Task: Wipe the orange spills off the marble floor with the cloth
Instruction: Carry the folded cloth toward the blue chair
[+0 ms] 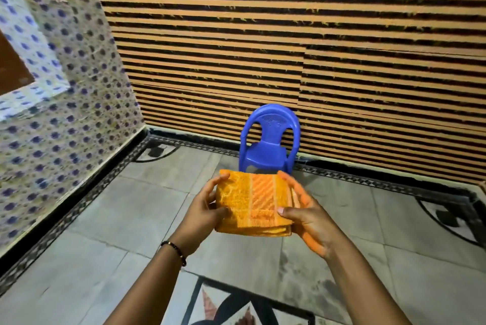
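Nearest the camera, at the bottom edge, the floor (147,222) carries a dark-bordered inlay with orange-brown shapes in it; whether any of that colour is spill or simply pattern I cannot tell, and the grey slabs beyond look dull and smudged rather than plainly orange. Above that, both forearms reach forward, a beaded bracelet (175,249) on the left wrist. Held in the air between the hands, well above the floor, is the cloth (252,202), an orange towel folded into a thick square pad. The left hand (203,209) clasps its left edge, thumb on top and fingers curled beneath, while the right hand (305,215) pinches the near right corner with the thumb on top and the fingers spread along the far side. Those fingers and the edge of the palm are stained orange. The folded shape and two-handed hold suggest the pad is being squared up to give a firm wiping face, so the wiping itself looks not yet begun. Beyond the cloth, a small blue chair (268,140) stands against the striped wall (315,48), probably pushed there to leave the floor free. Raised lettering on its backrest is too small to read. No other writing shows.
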{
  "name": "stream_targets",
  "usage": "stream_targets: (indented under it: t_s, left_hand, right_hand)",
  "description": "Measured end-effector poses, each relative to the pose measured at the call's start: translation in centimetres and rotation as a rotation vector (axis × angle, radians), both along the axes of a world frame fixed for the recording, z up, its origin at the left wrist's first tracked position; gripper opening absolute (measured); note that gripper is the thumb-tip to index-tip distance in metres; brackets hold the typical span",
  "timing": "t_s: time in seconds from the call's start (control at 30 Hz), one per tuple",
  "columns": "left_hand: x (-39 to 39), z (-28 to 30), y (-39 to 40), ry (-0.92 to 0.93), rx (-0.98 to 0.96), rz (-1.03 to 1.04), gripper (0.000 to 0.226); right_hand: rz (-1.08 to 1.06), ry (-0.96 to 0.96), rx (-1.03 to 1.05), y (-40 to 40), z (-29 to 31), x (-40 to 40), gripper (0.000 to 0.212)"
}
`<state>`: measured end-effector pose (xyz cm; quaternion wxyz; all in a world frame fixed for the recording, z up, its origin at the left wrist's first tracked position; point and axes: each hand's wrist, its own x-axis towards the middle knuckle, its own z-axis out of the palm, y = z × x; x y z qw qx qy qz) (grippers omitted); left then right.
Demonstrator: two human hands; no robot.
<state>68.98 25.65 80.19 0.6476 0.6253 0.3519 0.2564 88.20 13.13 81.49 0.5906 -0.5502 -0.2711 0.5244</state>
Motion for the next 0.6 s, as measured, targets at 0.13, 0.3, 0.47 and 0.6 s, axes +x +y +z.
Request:
stream_targets:
  t_s: [0.13,0.3,0.47,0.6]
  left_hand:
    - [5.8,-0.3,7.1,0.038,0.020,-0.049,0.068]
    - [13.1,-0.4,14.0,0.087,0.082,-0.168,0.075]
    - [20.6,-2.5,21.8,0.162,0.103,-0.257,0.089]
    - [26.3,-3.8,27.8,0.247,0.153,-0.280,0.092]
  right_hand:
    - [-0.021,-0.069,-0.093,6.0,-0.2,5.2,0.050]
    - [-0.106,-0.195,-0.181,12.9,-2.2,12.1,0.069]
    - [-0.129,-0.209,-0.183,19.9,-4.2,19.5,0.082]
    - [-0.118,-0.241,-0.187,25.8,-4.9,26.0,0.077]
